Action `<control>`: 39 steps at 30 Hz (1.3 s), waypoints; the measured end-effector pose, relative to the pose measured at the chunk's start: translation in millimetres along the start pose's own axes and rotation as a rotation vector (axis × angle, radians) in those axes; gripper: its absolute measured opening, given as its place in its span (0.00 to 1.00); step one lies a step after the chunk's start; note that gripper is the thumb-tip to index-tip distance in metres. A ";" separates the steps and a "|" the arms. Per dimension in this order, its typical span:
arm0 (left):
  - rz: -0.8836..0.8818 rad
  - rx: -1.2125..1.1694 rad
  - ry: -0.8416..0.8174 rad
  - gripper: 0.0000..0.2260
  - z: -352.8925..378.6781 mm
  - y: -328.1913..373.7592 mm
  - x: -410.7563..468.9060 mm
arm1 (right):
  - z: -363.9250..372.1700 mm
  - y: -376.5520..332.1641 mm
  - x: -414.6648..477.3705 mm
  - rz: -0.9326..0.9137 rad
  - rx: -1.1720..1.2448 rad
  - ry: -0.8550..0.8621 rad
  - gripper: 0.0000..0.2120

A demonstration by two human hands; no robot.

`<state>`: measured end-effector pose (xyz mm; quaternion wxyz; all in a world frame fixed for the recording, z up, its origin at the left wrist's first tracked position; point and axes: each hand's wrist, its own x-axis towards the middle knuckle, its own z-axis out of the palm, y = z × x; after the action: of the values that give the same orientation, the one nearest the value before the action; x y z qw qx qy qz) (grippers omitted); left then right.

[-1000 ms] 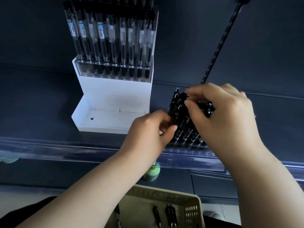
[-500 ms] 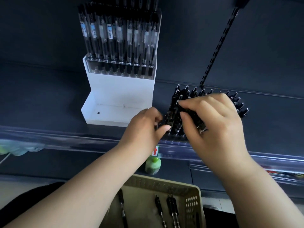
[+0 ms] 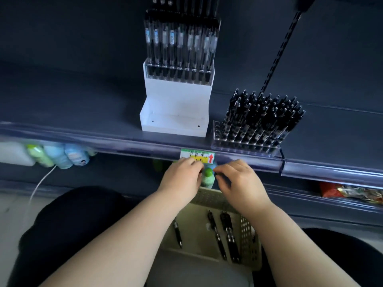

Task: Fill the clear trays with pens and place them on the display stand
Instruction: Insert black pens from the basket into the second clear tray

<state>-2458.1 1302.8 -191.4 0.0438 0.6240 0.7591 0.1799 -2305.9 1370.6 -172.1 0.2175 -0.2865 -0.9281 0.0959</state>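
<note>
Basket (image 3: 250,245): nearest, under the forearms, a few loose pens (image 3: 228,235) lying in it.
Left hand (image 3: 182,179): above the basket's far rim, fingers loosely curled, holding nothing.
Right hand (image 3: 240,181): just beside it, fingers loosely curled, blurred, nothing seen in them.
Green bottle (image 3: 207,180): between the hands.
Clear tray (image 3: 248,147): on the shelf (image 3: 83,104) at its front edge, packed with leaning black pens, apart from both hands.
Display stand (image 3: 176,112): white, just left of the tray, a pen row on its upper step.

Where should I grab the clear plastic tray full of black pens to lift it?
Hold the clear plastic tray by its low base, left hand on the left end, right hand on the right end, coming from the front. The black pens only stand in its holes, so grabbing them would likely pull them out. The base is the solid part.
</note>
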 end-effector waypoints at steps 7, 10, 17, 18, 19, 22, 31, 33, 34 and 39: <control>-0.326 0.021 -0.321 0.13 42.6 -8.0 -39.5 | 53.3 -8.6 -33.4 0.389 -0.007 -0.443 0.12; -0.428 0.124 -0.485 0.15 56.8 -15.9 -41.8 | 74.9 -5.4 -44.4 0.547 -0.017 -0.594 0.12; -0.657 0.029 -0.609 0.20 95.7 -29.7 -35.4 | 117.8 18.1 -49.4 0.707 -0.045 -0.694 0.10; -0.746 -0.067 -0.591 0.19 100.7 -31.6 -34.6 | 121.7 21.1 -48.2 0.725 -0.045 -0.701 0.11; -0.826 -0.159 -0.563 0.18 107.0 -34.0 -33.5 | 127.5 24.6 -47.7 0.739 -0.048 -0.711 0.11; -0.904 -0.261 -0.507 0.16 119.6 -39.1 -32.2 | 145.2 30.9 -47.3 0.757 -0.076 -0.736 0.12; -1.015 -0.335 -0.389 0.17 141.8 -47.5 -32.2 | 177.8 34.0 -46.0 0.752 -0.057 -0.788 0.13; -1.001 -0.369 -0.374 0.16 149.0 -46.6 -40.7 | 178.4 33.2 -45.5 0.714 -0.035 -0.809 0.15; -1.011 -0.379 -0.368 0.16 150.2 -46.8 -44.7 | 178.7 32.4 -45.2 0.695 -0.033 -0.827 0.16; -0.971 -0.352 -0.399 0.15 144.2 -45.4 -55.8 | 177.0 20.5 -47.7 0.609 -0.062 -0.892 0.19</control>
<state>-2446.4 1273.4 -349.4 0.3681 0.2077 0.8952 0.1415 -2341.7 1350.6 -351.9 -0.2439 -0.4803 -0.8078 0.2393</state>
